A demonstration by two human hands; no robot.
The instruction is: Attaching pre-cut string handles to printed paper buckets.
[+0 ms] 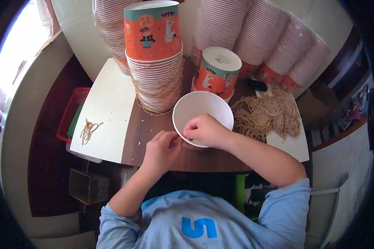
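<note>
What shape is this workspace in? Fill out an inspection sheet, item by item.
Surface: brown-and-white table, pale specks on the brown part.
Job items: white-lined cup, mouth up; tall cup stack with cord around it; short cup stack; tangled cord pile.
Clutter: small cord heap at left; black item, kind unclear.
Hands: left hand outside the cup's rim, right hand with fingers inside; what they pinch is hidden.
Cables: nothing seen.
Surroundings: wrapped cup stacks behind, red crate left.
</note>
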